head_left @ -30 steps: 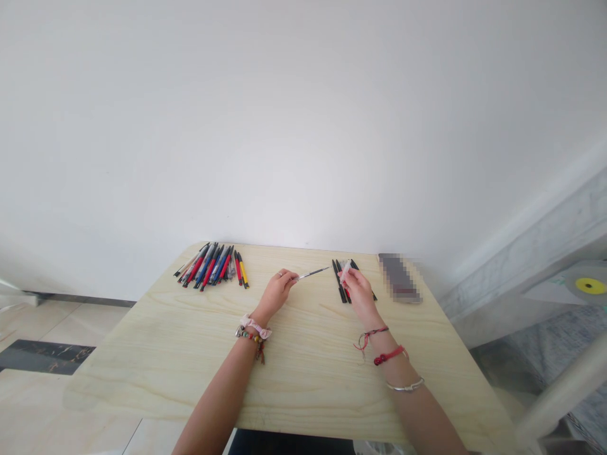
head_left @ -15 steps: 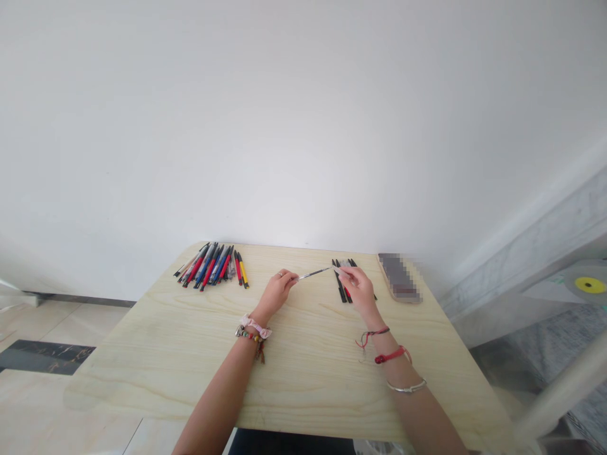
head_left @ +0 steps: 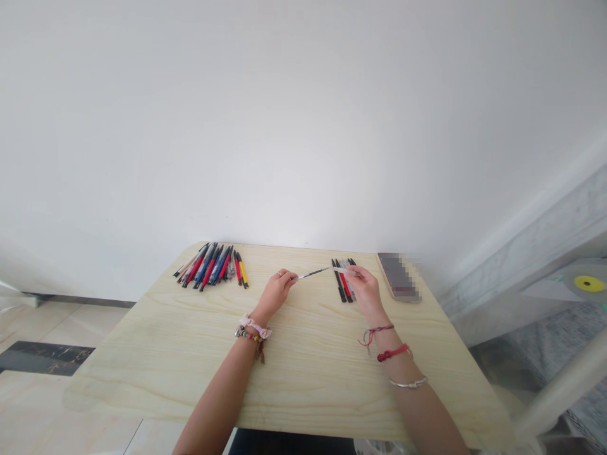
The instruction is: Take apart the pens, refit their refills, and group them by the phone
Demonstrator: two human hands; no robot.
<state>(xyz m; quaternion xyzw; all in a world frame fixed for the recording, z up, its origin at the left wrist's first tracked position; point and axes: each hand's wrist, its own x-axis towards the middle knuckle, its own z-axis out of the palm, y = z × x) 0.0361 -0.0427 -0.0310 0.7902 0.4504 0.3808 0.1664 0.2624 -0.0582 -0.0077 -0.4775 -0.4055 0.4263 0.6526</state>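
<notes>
My left hand [head_left: 279,289] pinches one end of a thin pen refill [head_left: 315,273], dark along its length with a pale tip pointing right. In the fingers of my right hand [head_left: 366,289] is a short whitish, translucent tube [head_left: 343,270], which looks like part of a pen barrel. Its left end lies very close to the refill's tip; whether the two touch I cannot tell. Both hands are closed above the table. Behind and below my right hand lies a row of pens [head_left: 340,287], black, red and clear, partly hidden by the hand.
A pile of click pens [head_left: 208,265] in red, blue and clear lies at the table's back left, with a yellow pen [head_left: 243,272] at its right side. A phone [head_left: 397,278], partly pixelated, rests at the back right. The wooden table [head_left: 303,360] meets a white wall.
My right hand has shifted a little to the right, and more of the whitish tube shows between its fingers. My left hand and the refill have hardly moved.
</notes>
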